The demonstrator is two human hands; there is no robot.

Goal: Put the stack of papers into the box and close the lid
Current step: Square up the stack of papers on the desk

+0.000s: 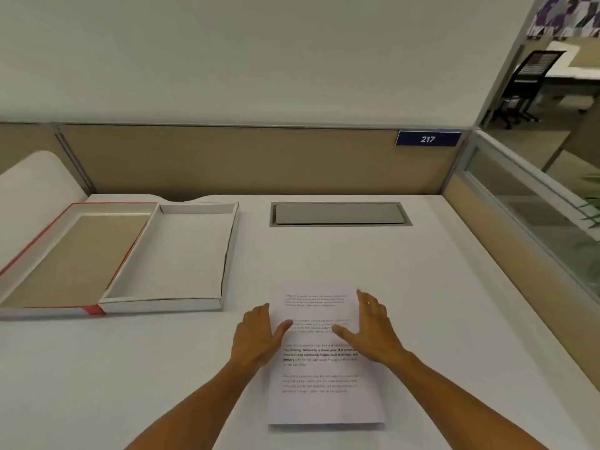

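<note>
A stack of printed white papers (324, 397) lies flat on the white desk in front of me. My left hand (256, 334) rests at the stack's left edge, fingers spread, thumb over the paper. My right hand (373, 329) hovers over the stack's right edge, fingers apart, holding nothing. To the left stands the shallow white box (227, 254), empty, with its hinged lid (42, 245) folded flat open further left, red-edged with a brown inside.
A grey cable hatch (339, 214) is set into the desk behind the papers. A tan partition (246, 157) with a blue "217" sign (428, 139) borders the back, and a glass-topped partition (526, 222) the right side. An office chair (529, 82) stands beyond.
</note>
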